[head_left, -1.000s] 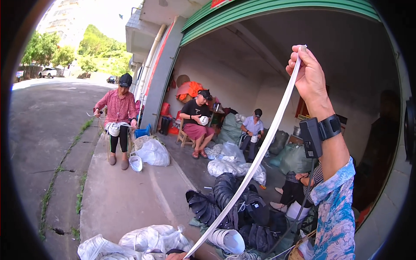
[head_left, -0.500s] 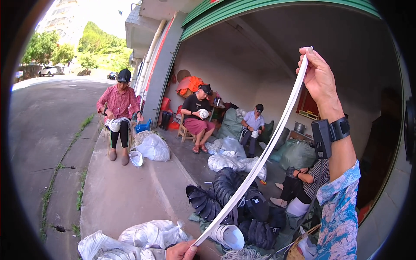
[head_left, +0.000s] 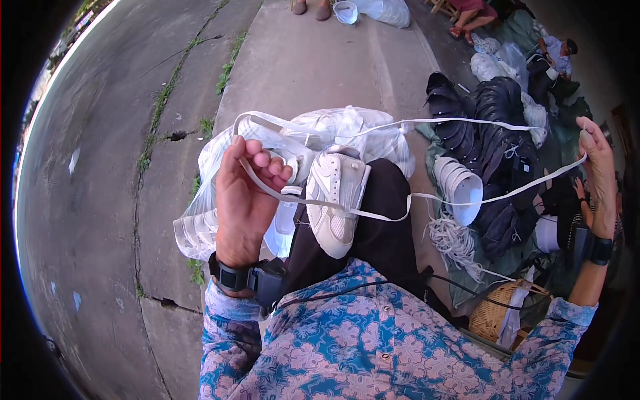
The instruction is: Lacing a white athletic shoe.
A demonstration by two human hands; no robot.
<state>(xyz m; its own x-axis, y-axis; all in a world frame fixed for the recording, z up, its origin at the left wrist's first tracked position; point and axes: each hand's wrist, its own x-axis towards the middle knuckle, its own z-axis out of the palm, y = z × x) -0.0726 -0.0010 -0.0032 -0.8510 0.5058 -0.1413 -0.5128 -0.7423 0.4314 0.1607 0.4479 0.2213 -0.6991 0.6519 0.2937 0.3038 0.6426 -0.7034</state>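
Note:
A long flat white shoelace (head_left: 460, 124) runs in a loop between my two hands. My left hand (head_left: 245, 200) is raised over my lap and closed around one part of the lace. My right hand (head_left: 600, 173) is held out to the right and pinches the other part. A white sneaker (head_left: 337, 197) lies on my dark-trousered knee (head_left: 387, 220), just right of my left hand and under the lace.
A clear plastic bag of white shoes (head_left: 207, 220) sits on the concrete in front of my knee. Black and white shoe stacks (head_left: 480, 133), loose laces (head_left: 453, 240) and a wicker basket (head_left: 497, 317) lie to the right. Seated people (head_left: 557, 53) work at the top.
The view has dropped from the street to my lap. My right hand came down from overhead; my left hand rose into view, and the lace now hangs looped between them.

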